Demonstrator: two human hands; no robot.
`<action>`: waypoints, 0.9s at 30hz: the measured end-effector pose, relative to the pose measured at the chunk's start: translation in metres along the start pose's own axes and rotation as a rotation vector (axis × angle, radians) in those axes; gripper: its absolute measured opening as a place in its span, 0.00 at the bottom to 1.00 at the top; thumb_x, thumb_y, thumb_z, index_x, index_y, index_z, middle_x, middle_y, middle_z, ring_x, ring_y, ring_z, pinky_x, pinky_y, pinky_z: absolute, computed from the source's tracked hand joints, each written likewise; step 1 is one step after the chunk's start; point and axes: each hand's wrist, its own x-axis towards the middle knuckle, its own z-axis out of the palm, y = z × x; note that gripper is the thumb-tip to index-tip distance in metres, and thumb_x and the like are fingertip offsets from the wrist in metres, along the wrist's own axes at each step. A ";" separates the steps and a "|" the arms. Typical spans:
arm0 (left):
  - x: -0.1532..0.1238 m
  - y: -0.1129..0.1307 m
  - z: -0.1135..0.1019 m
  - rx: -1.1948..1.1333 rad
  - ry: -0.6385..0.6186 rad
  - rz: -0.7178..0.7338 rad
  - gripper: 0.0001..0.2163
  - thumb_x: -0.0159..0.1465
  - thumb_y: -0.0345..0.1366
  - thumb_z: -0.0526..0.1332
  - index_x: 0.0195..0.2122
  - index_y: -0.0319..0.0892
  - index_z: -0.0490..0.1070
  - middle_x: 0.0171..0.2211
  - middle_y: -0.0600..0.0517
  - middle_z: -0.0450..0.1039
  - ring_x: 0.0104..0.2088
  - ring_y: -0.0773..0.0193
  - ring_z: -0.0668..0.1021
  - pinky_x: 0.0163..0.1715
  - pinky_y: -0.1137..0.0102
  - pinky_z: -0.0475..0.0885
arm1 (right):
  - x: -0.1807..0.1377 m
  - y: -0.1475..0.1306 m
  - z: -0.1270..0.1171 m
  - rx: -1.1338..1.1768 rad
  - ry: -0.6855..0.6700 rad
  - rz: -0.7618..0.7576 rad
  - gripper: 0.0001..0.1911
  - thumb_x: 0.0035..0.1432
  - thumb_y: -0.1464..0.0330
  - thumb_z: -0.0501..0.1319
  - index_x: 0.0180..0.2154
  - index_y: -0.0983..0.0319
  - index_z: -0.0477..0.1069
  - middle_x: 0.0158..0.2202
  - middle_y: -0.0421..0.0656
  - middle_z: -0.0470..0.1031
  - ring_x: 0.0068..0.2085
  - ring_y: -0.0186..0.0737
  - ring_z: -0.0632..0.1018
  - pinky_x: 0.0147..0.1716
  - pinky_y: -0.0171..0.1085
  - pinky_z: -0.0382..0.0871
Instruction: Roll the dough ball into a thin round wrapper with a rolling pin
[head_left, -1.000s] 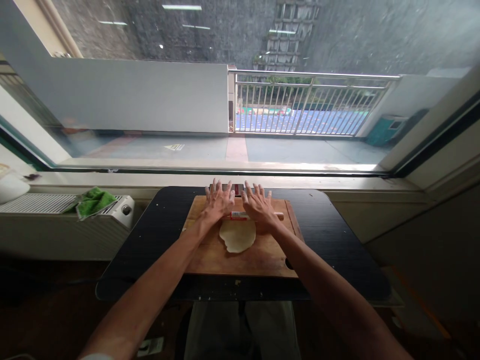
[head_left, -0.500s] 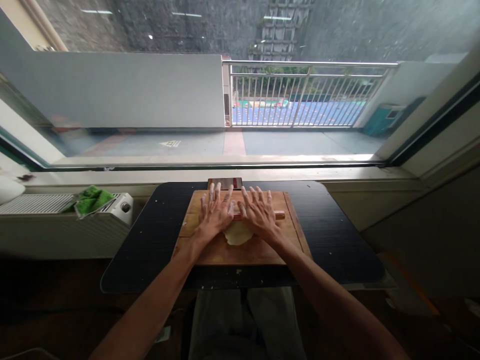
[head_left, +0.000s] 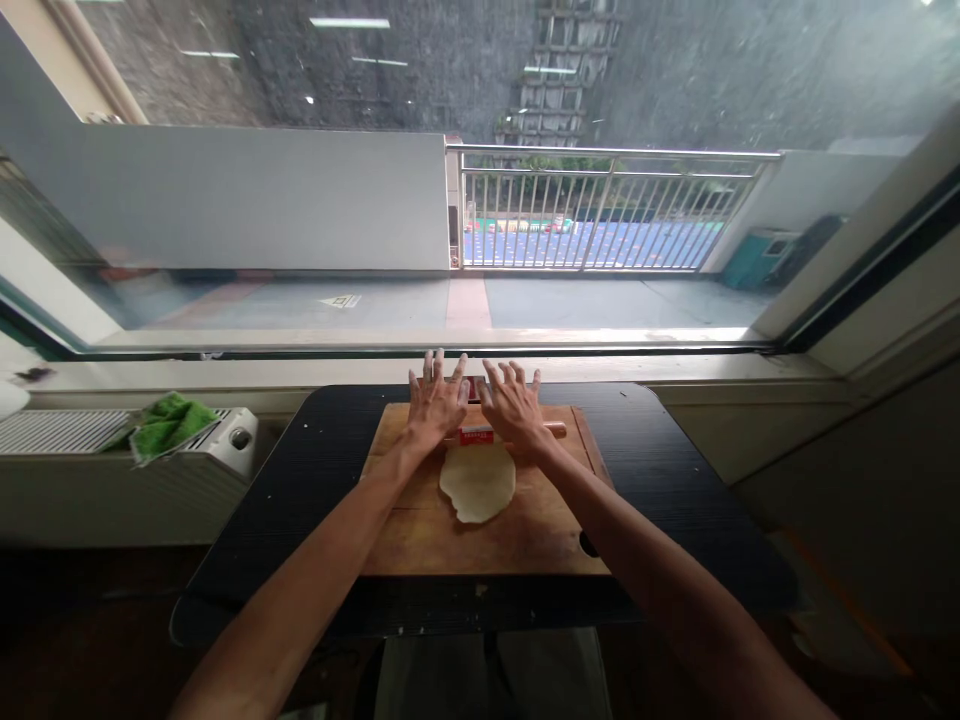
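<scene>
A rolling pin (head_left: 555, 430) with a red label lies crosswise near the far edge of a wooden cutting board (head_left: 420, 545). Over its left part rests my left hand (head_left: 436, 405), fingers stretched forward and spread, whitened at the tips. My right hand (head_left: 514, 402) lies on the right part of the pin in the same way, palm down, fingers apart. Just on the near side of the pin sits a flat, roughly round sheet of dough (head_left: 478, 485) with an uneven lower edge. My hands hide much of the pin.
The board rests on a black table (head_left: 675, 520) dotted with small crumbs. Behind my fingers a box (head_left: 474, 388) is partly hidden. A green cloth (head_left: 172, 425) lies on a white radiator (head_left: 202, 470) at left. The window sill (head_left: 637, 368) borders the table's far side.
My hands and the rolling pin have moved away from me toward the board's far edge, uncovering more of the dough and the pin's red label. The camera view has tilted slightly up.
</scene>
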 end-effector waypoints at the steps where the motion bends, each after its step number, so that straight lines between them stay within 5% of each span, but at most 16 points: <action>1: 0.001 -0.001 0.001 0.007 -0.001 0.007 0.32 0.80 0.41 0.49 0.84 0.56 0.45 0.85 0.47 0.43 0.85 0.41 0.45 0.78 0.31 0.49 | 0.000 0.000 0.000 0.006 -0.017 0.007 0.35 0.82 0.56 0.42 0.82 0.57 0.53 0.81 0.54 0.59 0.82 0.64 0.55 0.77 0.78 0.40; 7: -0.017 -0.001 0.005 0.006 -0.048 -0.015 0.31 0.81 0.46 0.50 0.83 0.53 0.52 0.85 0.42 0.46 0.84 0.38 0.48 0.78 0.33 0.52 | -0.026 -0.004 -0.003 -0.025 -0.155 0.027 0.38 0.82 0.52 0.40 0.85 0.56 0.43 0.84 0.52 0.50 0.84 0.62 0.49 0.78 0.75 0.41; 16: -0.066 0.008 -0.006 0.004 0.016 0.000 0.31 0.80 0.44 0.53 0.83 0.53 0.54 0.85 0.43 0.46 0.84 0.42 0.47 0.79 0.36 0.53 | -0.066 -0.018 0.001 -0.162 -0.082 0.032 0.38 0.82 0.52 0.46 0.83 0.60 0.50 0.83 0.52 0.55 0.83 0.61 0.53 0.81 0.65 0.38; 27: -0.024 0.005 -0.003 0.008 0.064 -0.018 0.30 0.81 0.44 0.49 0.83 0.49 0.55 0.84 0.39 0.50 0.83 0.39 0.52 0.78 0.35 0.56 | -0.019 -0.011 0.001 -0.014 -0.043 0.085 0.37 0.82 0.52 0.42 0.85 0.54 0.43 0.84 0.51 0.52 0.83 0.60 0.54 0.79 0.66 0.45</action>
